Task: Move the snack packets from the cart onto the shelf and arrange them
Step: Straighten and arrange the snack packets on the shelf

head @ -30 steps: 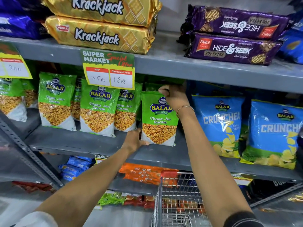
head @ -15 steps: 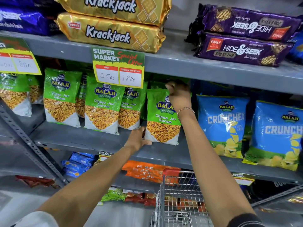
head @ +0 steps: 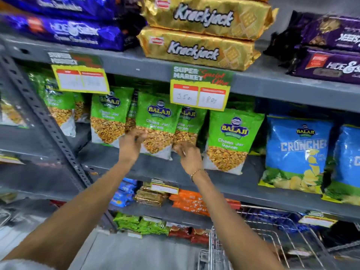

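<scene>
Green Balaji Chana Jor Garam packets stand in a row on the grey middle shelf [head: 109, 158]. My left hand [head: 131, 145] pinches the left edge of the front middle packet [head: 158, 121]. At that packet's lower right corner my right hand [head: 190, 155], with a bracelet at the wrist, has its fingers curled on it. Another green packet [head: 233, 137] stands free to the right, one [head: 109, 117] to the left, and more lean behind. The wire cart [head: 272, 240] is at the bottom right; its contents are not visible.
Blue Crunchex bags [head: 296, 151] fill the shelf's right end. Krackjack [head: 196, 49] and Hide & Seek packs lie on the shelf above. A price tag [head: 200, 90] hangs over the green packets. A slanted shelf brace [head: 48, 121] crosses the left. Small packets sit on lower shelves.
Both hands left the rightmost green packet and moved left onto the middle one. The right hand dropped from the packet's top to its lower corner. The view swung left.
</scene>
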Motion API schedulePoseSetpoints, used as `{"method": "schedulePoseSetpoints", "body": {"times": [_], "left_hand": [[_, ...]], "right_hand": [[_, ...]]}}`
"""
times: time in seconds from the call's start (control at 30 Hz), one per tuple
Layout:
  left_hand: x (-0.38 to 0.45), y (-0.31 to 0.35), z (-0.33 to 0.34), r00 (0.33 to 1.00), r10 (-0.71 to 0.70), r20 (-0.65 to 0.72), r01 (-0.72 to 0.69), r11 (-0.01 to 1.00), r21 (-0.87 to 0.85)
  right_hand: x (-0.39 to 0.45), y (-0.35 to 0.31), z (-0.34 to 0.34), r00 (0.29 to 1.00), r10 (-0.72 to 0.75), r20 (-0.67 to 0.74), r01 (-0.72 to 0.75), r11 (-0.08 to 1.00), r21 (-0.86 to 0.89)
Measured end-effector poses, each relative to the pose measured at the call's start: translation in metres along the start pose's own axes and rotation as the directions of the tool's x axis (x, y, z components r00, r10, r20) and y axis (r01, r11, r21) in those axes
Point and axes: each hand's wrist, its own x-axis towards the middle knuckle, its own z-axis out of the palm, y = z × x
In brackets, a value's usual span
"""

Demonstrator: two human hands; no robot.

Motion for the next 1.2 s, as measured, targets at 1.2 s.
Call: {"method": "schedulePoseSetpoints", "body": {"times": [1.2], "left_hand": [[-0.017, 0.000, 0.045, 0.913, -0.027, 0.407, 0.018, 1.000, 0.025]], "right_hand": [[-0.026, 0.017, -0.018, 0.889, 0.440, -0.123, -0.456, 0.869, -0.190]]}}
